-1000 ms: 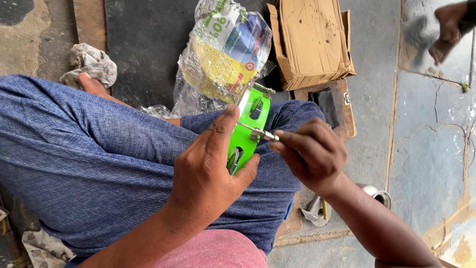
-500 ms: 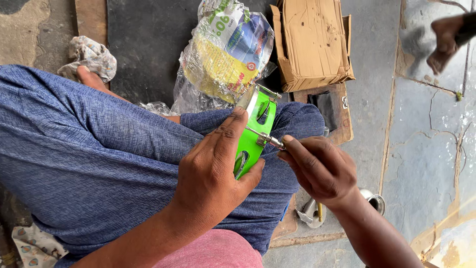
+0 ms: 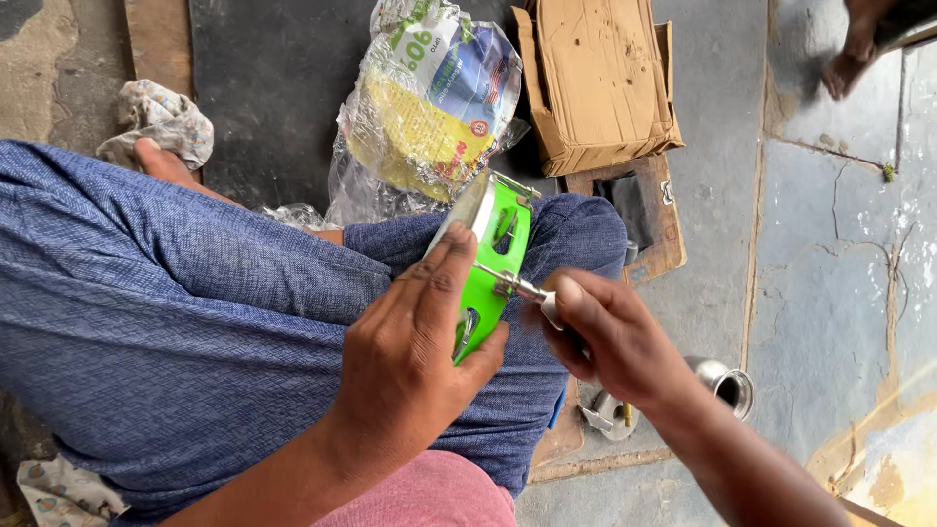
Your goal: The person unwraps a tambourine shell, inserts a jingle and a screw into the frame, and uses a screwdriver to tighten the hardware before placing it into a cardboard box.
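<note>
My left hand [image 3: 415,356] grips a bright green plastic part [image 3: 493,263] with cut-out slots and a grey metal face, held upright over my knee. My right hand [image 3: 610,337] is closed around a screwdriver [image 3: 517,286] whose metal shaft points left, its tip pressed against the side of the green part. Both hands sit above my crossed legs in blue trousers [image 3: 176,312].
A clear plastic bag [image 3: 429,107] with yellow and blue contents lies on the floor ahead. Beside it is a torn cardboard box [image 3: 595,83]. A small metal cup [image 3: 727,385] stands at the right; a crumpled rag [image 3: 161,117] is far left. Another person's foot [image 3: 859,54] shows top right.
The green part and both hands have shifted slightly right and up in view. The screwdriver stays at the side of the part, with my right hand turned a little.
</note>
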